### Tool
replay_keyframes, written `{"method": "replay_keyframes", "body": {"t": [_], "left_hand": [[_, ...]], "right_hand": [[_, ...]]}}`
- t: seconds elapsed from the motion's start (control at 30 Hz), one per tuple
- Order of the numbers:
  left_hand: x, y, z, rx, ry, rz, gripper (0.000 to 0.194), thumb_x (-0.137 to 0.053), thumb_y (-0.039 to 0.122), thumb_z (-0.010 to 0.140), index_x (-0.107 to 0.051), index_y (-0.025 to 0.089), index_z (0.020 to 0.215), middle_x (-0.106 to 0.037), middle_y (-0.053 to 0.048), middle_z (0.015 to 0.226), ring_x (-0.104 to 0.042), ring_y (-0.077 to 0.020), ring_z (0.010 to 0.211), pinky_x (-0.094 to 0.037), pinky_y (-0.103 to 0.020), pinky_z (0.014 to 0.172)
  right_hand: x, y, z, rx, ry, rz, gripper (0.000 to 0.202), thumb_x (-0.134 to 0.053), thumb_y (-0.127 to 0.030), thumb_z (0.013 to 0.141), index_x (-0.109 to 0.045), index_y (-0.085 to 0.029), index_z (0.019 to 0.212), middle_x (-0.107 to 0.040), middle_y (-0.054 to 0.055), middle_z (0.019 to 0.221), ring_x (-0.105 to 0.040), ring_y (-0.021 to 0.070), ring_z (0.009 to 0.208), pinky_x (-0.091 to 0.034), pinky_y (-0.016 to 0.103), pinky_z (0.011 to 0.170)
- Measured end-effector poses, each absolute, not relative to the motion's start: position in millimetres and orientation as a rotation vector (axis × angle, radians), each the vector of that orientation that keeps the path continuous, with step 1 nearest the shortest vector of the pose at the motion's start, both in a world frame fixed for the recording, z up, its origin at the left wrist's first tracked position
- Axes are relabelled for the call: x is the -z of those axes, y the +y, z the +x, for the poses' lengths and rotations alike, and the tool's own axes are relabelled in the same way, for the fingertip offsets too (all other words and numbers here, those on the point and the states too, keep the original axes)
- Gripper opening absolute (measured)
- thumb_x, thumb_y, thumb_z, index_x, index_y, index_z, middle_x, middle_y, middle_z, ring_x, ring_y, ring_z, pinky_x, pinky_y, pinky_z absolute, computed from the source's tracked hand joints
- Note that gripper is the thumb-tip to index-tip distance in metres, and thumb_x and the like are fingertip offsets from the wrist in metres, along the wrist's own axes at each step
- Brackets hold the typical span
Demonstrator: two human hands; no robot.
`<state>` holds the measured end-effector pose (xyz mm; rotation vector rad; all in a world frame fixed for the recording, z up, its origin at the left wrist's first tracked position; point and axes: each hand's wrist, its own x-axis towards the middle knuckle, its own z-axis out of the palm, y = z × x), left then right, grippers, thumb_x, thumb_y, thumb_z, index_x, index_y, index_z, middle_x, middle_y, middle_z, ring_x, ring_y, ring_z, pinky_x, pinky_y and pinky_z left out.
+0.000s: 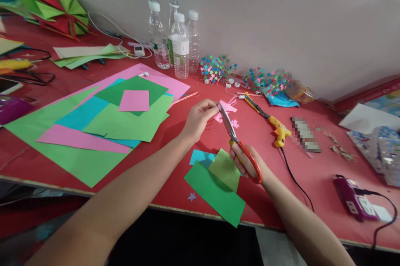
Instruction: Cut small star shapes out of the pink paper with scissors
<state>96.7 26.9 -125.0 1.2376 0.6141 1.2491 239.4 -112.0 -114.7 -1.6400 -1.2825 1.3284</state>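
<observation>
My left hand (200, 118) is closed in a pinch over the red table, its fingertips right at the tip of the scissors. What they pinch is too small to make out against the pink behind. My right hand (246, 160) grips the scissors (229, 122) by their red and yellow handles, with the blades pointing up and away from me and looking nearly closed. Pink paper scraps (229, 105) and small pink stars (234, 123) lie just beyond the blades. Below my hands are a dark green paper piece (215, 193), a light green one (223, 170) and a blue one (200, 157).
Large coloured paper sheets (71, 162) cover the left. Several plastic bottles (181, 53) and two clusters of coloured stars (212, 70) stand by the wall. A yellow glue gun (280, 130) with a cord, a utility knife (251, 103) and a purple device (354, 199) lie right.
</observation>
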Motion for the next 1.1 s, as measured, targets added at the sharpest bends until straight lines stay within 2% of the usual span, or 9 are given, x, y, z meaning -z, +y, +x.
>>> {"method": "replay_keyframes", "body": {"t": [0.2,0.37,0.63,0.87,1.1], "left_hand": [[125,28,96,-1.252,0.608,1.253,0.01,-0.064,0.024,0.076,-0.063,0.018,0.068,-0.06,0.002,0.07,-0.055,-0.0113,0.073,-0.044,-0.026,0.077],[120,28,93,-1.246,0.614,1.298,0.01,-0.064,0.023,0.076,-0.062,0.019,0.067,-0.059,0.002,0.069,-0.053,-0.0115,0.071,-0.042,-0.026,0.074],[119,26,94,-1.209,0.655,1.262,0.012,-0.063,0.026,0.074,-0.059,0.019,0.064,-0.052,0.003,0.063,-0.044,-0.01,0.061,-0.037,-0.025,0.061],[122,27,95,-1.213,0.643,1.243,0.012,-0.063,0.023,0.073,-0.058,0.018,0.063,-0.051,0.003,0.063,-0.044,-0.0095,0.062,-0.037,-0.024,0.063],[122,26,96,-1.215,0.66,1.214,0.011,-0.063,0.024,0.072,-0.058,0.019,0.064,-0.051,0.003,0.063,-0.044,-0.0094,0.061,-0.037,-0.024,0.062]], "right_hand": [[110,-111,243,-1.32,-1.321,-1.632,0.054,-0.045,-0.073,0.083,-0.049,-0.02,0.07,-0.037,-0.009,0.033,-0.029,0.0061,0.026,-0.024,0.021,0.032],[108,-108,250,-1.325,-1.419,-1.6,0.057,-0.044,-0.074,0.082,-0.051,-0.019,0.071,-0.039,-0.009,0.034,-0.03,0.0063,0.028,-0.028,0.021,0.035],[105,-107,249,-1.321,-1.407,-1.616,0.054,-0.046,-0.072,0.083,-0.05,-0.02,0.069,-0.039,-0.009,0.034,-0.03,0.0067,0.028,-0.027,0.021,0.035],[107,-107,244,-1.358,-1.265,-1.662,0.054,-0.051,-0.073,0.079,-0.048,-0.021,0.065,-0.037,-0.008,0.033,-0.029,0.006,0.027,-0.021,0.02,0.03],[111,-108,243,-1.325,-1.233,-1.668,0.051,-0.054,-0.07,0.08,-0.047,-0.021,0.064,-0.036,-0.008,0.032,-0.028,0.0057,0.026,-0.02,0.02,0.03]]}}
